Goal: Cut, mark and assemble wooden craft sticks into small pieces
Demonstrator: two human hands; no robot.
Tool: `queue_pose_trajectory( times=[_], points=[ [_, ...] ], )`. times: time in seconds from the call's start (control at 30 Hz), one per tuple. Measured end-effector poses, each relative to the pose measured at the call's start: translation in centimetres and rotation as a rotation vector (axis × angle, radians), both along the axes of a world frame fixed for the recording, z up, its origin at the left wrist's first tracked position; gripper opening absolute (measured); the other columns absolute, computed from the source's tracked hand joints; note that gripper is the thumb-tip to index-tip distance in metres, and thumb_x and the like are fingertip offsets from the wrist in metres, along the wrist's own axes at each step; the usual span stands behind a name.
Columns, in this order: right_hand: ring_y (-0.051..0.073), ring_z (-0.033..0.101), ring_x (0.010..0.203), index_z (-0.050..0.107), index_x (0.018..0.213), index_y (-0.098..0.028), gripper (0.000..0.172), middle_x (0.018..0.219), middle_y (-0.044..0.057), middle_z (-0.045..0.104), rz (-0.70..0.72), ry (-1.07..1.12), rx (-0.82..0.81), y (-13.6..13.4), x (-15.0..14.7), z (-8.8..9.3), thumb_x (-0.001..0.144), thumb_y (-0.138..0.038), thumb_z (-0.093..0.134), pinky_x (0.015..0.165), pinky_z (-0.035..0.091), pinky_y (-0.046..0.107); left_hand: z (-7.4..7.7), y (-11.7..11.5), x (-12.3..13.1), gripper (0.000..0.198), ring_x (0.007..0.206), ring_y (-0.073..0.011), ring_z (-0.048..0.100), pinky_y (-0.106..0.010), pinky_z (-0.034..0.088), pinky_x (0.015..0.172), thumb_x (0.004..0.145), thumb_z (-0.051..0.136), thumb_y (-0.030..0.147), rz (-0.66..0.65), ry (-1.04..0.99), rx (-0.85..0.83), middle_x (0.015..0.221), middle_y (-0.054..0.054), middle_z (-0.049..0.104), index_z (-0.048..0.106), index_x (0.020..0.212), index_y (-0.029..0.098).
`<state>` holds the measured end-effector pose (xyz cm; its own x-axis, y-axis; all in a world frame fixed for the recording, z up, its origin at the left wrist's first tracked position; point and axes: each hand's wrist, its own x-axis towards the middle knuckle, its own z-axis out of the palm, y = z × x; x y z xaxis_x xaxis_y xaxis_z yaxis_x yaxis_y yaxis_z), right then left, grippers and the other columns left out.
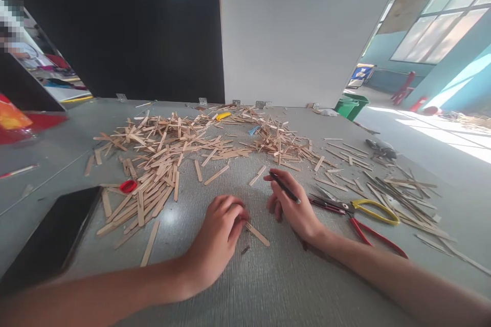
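Observation:
My left hand point(222, 230) is closed, its fingers pinching one end of a flat wooden craft stick point(259, 235). Small dark lines show on the stick beside my fingertips. To the right, my right hand point(293, 204) grips a black pen point(284, 187) that lies across the fingers. A few loose sticks lie just beyond my hands, among them a craft stick point(257, 175) near my right fingertips. Large piles of wooden sticks point(164, 153) spread over the table behind. A small dark bit lies below my left fingertips.
Scissors point(355, 209) with one yellow and one red handle lie beside my right wrist. A black phone point(49, 237) rests at the left, near a red ring point(128, 186). A yellow tool point(223, 115) sits among the far sticks. Dark and white panels point(299, 35) stand behind.

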<state>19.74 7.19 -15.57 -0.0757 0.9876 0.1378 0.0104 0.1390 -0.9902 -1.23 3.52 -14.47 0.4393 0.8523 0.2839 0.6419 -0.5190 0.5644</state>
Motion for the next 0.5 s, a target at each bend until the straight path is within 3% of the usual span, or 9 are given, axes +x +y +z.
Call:
queue_pose_trajectory(
  times=[0.3,0.5],
  points=[
    [0.009,0.063,0.056,0.053,0.131,-0.025,0.045,0.135,0.013,0.06,0.006,-0.015,0.012,0.08,0.08,-0.27,0.099,-0.056,0.057,0.037,0.049,0.021,-0.48,-0.04,0.03,0.023,0.11,-0.0256,0.053,-0.045,0.047,0.095,0.103,0.041,0.005,-0.036,0.022,0.051,0.11,-0.006,0.061,0.053,0.09,0.021],
    [0.009,0.062,0.057,0.052,0.132,-0.026,0.042,0.135,0.012,0.06,0.016,-0.025,0.012,-0.01,0.13,-0.23,0.1,-0.054,0.056,0.038,0.049,0.021,-0.55,-0.42,-0.12,0.023,0.092,-0.0234,0.054,-0.04,0.048,0.081,0.101,0.037,0.004,-0.003,0.032,0.077,0.098,-0.005,0.058,0.051,0.095,0.022]
  ],
)
